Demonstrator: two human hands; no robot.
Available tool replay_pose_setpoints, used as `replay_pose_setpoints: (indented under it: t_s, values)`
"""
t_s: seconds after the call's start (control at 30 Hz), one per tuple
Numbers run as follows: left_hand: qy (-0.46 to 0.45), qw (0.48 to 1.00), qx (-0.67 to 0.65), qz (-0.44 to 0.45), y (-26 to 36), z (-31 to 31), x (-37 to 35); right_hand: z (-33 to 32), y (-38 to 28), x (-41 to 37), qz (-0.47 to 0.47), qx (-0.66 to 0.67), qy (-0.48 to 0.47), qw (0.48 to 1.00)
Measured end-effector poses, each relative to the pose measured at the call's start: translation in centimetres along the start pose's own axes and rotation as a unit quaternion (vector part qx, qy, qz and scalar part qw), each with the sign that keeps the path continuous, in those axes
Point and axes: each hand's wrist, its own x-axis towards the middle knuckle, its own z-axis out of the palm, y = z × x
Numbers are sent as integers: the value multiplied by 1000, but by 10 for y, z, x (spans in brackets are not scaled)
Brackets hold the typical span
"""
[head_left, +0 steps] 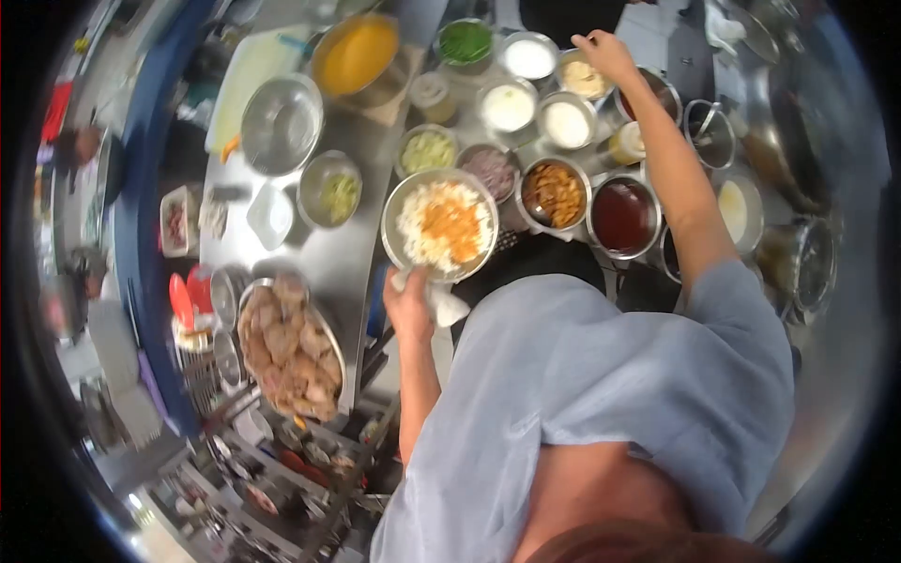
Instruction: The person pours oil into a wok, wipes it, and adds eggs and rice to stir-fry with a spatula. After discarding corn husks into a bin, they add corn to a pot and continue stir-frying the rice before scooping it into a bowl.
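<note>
My left hand (407, 302) is closed on the near rim of a metal bowl (389, 236), with a white cloth (447, 306) bunched beneath the grip. White rice-like grains (420, 242) fill the bowl, topped with an orange sauce (452, 221). At the far side, my right hand (608, 54) reaches over a container of pale yellow food (584, 81). Its fingers look pinched together; whatever they hold is too small to make out. Closest to the bowl stand a container of chopped pink onion-like pieces (490, 171) and one of chopped pale green pieces (428, 150).
Browned chunks (554, 193) and dark red sauce (623, 216) sit in containers to the right. Several tubs of white cream (510, 108) stand behind. On the left are a large tray of raw chicken-like pieces (286, 352), an upright metal bowl (282, 124) and a cutting board (246, 89).
</note>
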Motion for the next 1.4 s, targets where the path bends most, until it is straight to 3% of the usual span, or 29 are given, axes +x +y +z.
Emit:
replay_pose_setpoints:
  t_s: [0.07,0.13,0.17,0.2,0.27,0.37,0.47,0.63,0.73,0.83,0.97,1.0,1.07,1.1,1.17,1.23,1.3,1.4]
  values:
    - [-7,1000,-17,14,-4,-35,-15,26,12,-34,-57,-47,14,997]
    - [-6,1000,-13,-2,3,-25,-4,22,32,-30,-106,-103,-7,989]
    - [2,1000,-9,0,7,-17,0,8,24,-32,-93,-170,-75,978]
    - [9,1000,-6,1,6,-17,4,-17,-10,-61,-26,-122,-46,991]
    - [2,1000,6,-3,0,-20,14,-28,-20,-80,5,-103,-44,994]
    - [-13,1000,23,-9,10,-14,31,-8,-2,-81,-13,-6,-12,1000]
    - [-34,999,28,-19,20,-10,41,-1,-3,-83,48,-28,-42,998]
    - [-45,999,16,-15,34,-2,41,-1,15,-81,56,20,-20,998]
    - [-51,999,14,-10,35,-5,44,2,33,-77,81,126,-20,989]
    - [-57,998,29,-18,32,-12,50,-5,32,-82,172,240,-1,955]
    - [-74,994,71,-35,27,-21,57,-15,56,-84,145,341,-7,929]
    - [-72,993,83,-41,28,-20,60,-36,34,-98,147,408,-20,901]
    - [-64,994,89,-26,29,-12,62,-57,-3,-109,193,380,-30,904]
    - [-65,993,102,-13,30,-3,64,-62,-21,-112,185,380,-39,906]
    - [-101,987,127,4,34,13,71,-70,-45,-125,52,378,-100,919]
    - [-124,983,134,10,38,25,73,-59,-85,-126,20,321,-107,941]
    - [-139,987,69,-36,42,35,72,-37,-109,-123,-20,228,-121,966]
    - [-103,994,-6,-36,34,19,63,14,-110,-120,-74,150,-139,976]
